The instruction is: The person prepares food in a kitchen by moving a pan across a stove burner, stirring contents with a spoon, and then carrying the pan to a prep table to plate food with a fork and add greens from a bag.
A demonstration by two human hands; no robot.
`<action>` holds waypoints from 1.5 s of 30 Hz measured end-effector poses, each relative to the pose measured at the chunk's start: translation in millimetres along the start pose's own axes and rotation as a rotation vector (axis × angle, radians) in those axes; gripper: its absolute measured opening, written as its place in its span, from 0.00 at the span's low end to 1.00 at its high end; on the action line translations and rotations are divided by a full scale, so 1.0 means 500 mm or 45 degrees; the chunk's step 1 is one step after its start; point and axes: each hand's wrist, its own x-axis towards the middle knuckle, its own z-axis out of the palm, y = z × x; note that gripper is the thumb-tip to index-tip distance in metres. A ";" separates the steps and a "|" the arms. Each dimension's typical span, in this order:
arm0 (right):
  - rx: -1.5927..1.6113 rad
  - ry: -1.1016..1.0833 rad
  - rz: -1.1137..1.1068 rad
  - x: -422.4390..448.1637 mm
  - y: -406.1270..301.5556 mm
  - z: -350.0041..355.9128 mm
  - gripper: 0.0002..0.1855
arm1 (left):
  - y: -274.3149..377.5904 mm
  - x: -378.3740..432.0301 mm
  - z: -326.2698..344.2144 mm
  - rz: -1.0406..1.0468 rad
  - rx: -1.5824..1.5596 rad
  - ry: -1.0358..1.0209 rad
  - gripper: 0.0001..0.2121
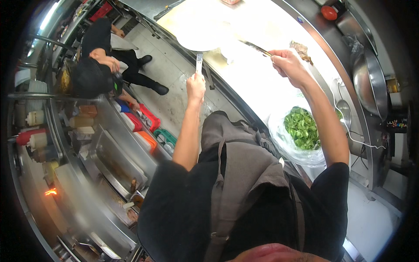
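My left hand (195, 87) is closed around the flat metal handle of a pan (199, 60), whose round body is washed out by glare over the work table. Between the fingers of my right hand (284, 64) are metal tongs (257, 48), their far end reaching left toward the pan; glare hides the tips and whatever they may touch. Below my right hand, beside the forearm, green leaves (301, 128) fill a clear plastic bag (278, 137) near the table edge. A crumpled brown piece (301, 52), its material unclear, lies behind that hand.
A co-worker in black (95, 62) leans over the counter at left, with squeeze bottles (36, 118), a steel tray (114, 157) and colored containers (147, 140) nearby. Flame (51, 192) shows at lower left. Steel bowls (370, 82) and a white cable (347, 127) are at right.
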 end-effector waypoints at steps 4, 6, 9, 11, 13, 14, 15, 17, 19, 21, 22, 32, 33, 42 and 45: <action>-0.246 0.142 -0.150 -0.011 0.103 -0.005 0.21 | -0.007 0.029 -0.015 0.024 0.075 -0.003 0.19; -0.617 0.412 -0.344 -0.019 0.223 -0.012 0.22 | 0.003 0.034 0.001 0.039 0.148 0.004 0.19; -0.938 0.479 -0.828 -0.027 0.341 -0.020 0.23 | 0.008 0.038 -0.007 0.045 0.126 0.002 0.19; -1.413 0.098 -0.352 -0.059 0.359 -0.021 0.21 | 0.018 0.033 -0.003 0.027 0.121 0.001 0.18; -1.614 0.014 -0.239 -0.076 0.302 0.011 0.20 | 0.026 0.026 -0.009 0.012 0.119 0.017 0.17; -1.716 -0.013 -0.175 -0.077 0.290 0.013 0.20 | 0.029 0.025 -0.004 -0.007 0.116 0.017 0.18; -1.818 -0.047 -0.112 -0.079 0.279 0.015 0.20 | 0.031 0.024 -0.001 -0.026 0.112 0.018 0.18; -2.550 -0.054 -0.498 -0.069 0.282 0.005 0.19 | 0.032 0.018 0.008 -0.021 0.105 0.003 0.18; -3.257 -0.057 -0.934 -0.052 0.284 -0.009 0.18 | 0.031 0.009 0.017 -0.016 0.098 -0.016 0.18; -3.598 -0.040 -1.171 -0.022 0.251 0.006 0.18 | 0.030 0.004 0.022 -0.006 0.122 -0.013 0.18; -2.628 0.147 -0.763 0.012 0.230 0.031 0.20 | 0.028 0.000 0.029 0.000 0.124 -0.021 0.18; -4.160 0.537 -1.285 0.186 0.157 0.069 0.27 | 0.045 -0.026 0.067 0.022 0.130 -0.066 0.18; -4.186 0.527 -1.386 0.185 0.152 0.066 0.27 | 0.045 -0.023 0.066 0.024 0.124 -0.062 0.18; -1.950 0.355 -1.249 0.166 0.210 -0.006 0.27 | 0.063 0.006 0.033 0.048 0.158 -0.106 0.18; -1.223 0.118 -0.977 0.173 0.218 -0.024 0.29 | 0.064 0.010 0.032 0.020 0.130 -0.103 0.18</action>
